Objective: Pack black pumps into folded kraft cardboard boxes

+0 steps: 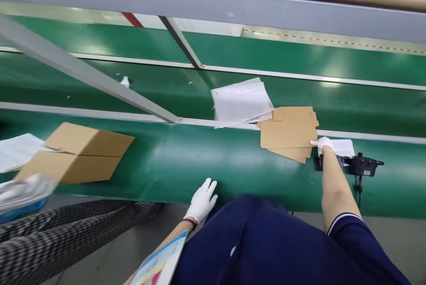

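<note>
My left hand [203, 201], in a white glove, hangs open with fingers spread at the near edge of the green conveyor belt [186, 161] and holds nothing. My right hand [322, 144], also gloved, reaches out to the right edge of a stack of flat brown cardboard blanks [288, 133]; its fingertips touch the stack, and the grip is hidden. A white paper sheet [344, 146] lies under that hand. Clear plastic bags [241, 101] lie just behind the cardboard.
A folded brown carton [80, 152] lies on the belt at left, with a co-worker's blurred gloved hand [25, 189] and checked sleeve [66, 236] near it. A black device with a cable [364, 165] sits at right. Grey frame bars [86, 74] cross above. A printed card [159, 263] shows near my left forearm.
</note>
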{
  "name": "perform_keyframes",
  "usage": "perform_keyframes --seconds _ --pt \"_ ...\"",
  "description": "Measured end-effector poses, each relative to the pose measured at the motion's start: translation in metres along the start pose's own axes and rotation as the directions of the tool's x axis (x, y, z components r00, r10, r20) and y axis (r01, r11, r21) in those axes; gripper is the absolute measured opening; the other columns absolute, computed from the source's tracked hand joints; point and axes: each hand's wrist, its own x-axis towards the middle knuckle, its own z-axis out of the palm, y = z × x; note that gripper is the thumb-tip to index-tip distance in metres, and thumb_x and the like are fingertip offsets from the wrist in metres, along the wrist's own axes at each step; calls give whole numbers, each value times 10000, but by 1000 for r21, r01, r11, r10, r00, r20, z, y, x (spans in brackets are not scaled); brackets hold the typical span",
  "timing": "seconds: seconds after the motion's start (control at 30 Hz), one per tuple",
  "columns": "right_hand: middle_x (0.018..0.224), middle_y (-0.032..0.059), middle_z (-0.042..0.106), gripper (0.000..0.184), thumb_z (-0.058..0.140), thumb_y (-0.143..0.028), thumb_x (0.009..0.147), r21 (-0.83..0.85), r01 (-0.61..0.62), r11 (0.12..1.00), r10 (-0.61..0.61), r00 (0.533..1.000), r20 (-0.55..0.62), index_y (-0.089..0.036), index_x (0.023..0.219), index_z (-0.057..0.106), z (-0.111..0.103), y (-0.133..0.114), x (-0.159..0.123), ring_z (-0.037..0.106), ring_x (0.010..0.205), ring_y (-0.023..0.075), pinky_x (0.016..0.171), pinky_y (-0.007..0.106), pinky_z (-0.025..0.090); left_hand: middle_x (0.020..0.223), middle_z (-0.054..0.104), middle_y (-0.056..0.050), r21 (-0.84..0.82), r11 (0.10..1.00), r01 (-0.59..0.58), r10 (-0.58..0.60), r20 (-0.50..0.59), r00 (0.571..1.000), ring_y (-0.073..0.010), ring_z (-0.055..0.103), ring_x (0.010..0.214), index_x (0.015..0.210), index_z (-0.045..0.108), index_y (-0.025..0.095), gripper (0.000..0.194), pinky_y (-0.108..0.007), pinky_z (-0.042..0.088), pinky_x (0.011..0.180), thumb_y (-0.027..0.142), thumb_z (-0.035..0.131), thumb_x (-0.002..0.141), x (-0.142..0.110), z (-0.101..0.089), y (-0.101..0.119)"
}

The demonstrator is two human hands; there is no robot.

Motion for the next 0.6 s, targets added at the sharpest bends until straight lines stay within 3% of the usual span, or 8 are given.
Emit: perform_keyframes --seconds 0.1,0.2,0.3,0.33,0.4,0.5,0.57,0.6 --pt "926 106 736 352 662 -475 851 200 18 980 -17 1000 -8 -140 957 673 -17 8 -7 704 832 208 759 298 554 1584 363 -230 -24 974 -226 224 -75 972 -354 394 1456 1439 526 73 565 -470 341 1193 297 480 922 36 -49 43" --pt "978 44 702 360 502 -526 940 463 98 881 -73 995 -73 -193 1047 585 -38 4 -50 691 715 137 670 265 573 1594 344 -232 -45 919 -393 373 -229 899 -349 325 1494 1449 496 90 561 -496 319 1204 351 476 953 66 -107 109" --pt "892 0 635 433 689 -590 802 795 233 560 -195 970 -147 -216 950 528 -54 -17 -127 653 550 133 533 286 559 1609 299 -250 -9 825 -565 510 -419 751 -395 213 1527 1474 446 98 721 -580 260 1217 467 628 881 79 -165 186" --pt "850 -15 616 462 722 -603 770 827 248 504 -227 962 -150 -220 931 521 -57 -27 -156 625 495 125 501 289 550 1610 309 -237 17 789 -615 548 -472 690 -405 196 1529 1464 461 120 738 -604 241 1219 476 669 852 81 -182 209" --pt "785 -28 599 453 738 -596 771 870 256 423 -317 941 -123 -225 929 532 -59 -47 -206 618 480 135 472 292 540 1581 399 -172 43 737 -674 579 -554 598 -380 253 1518 1415 530 184 581 -597 257 1219 360 648 874 80 -212 241" --pt "856 21 648 420 638 -622 858 918 314 241 -458 871 -178 -233 1004 583 -52 -68 -243 712 736 206 625 348 606 1417 602 -88 0 663 -749 587 -621 519 -286 501 1391 1309 634 238 424 -485 410 1159 177 495 913 72 -244 245" --pt "1168 80 658 488 535 -660 907 913 391 116 -490 822 -290 -250 1164 591 -45 -75 -238 675 1101 246 925 433 587 1242 707 -52 -120 697 -707 438 -710 552 -253 644 1220 1206 693 247 346 -424 494 1078 196 499 923 62 -259 223" --pt "1356 89 583 553 525 -674 905 900 426 93 -458 821 -341 -265 1277 553 -41 -77 -230 579 1278 254 1070 465 507 1145 737 -42 -210 734 -646 301 -752 586 -254 685 1130 1151 713 238 283 -418 518 1043 248 551 919 55 -265 207"
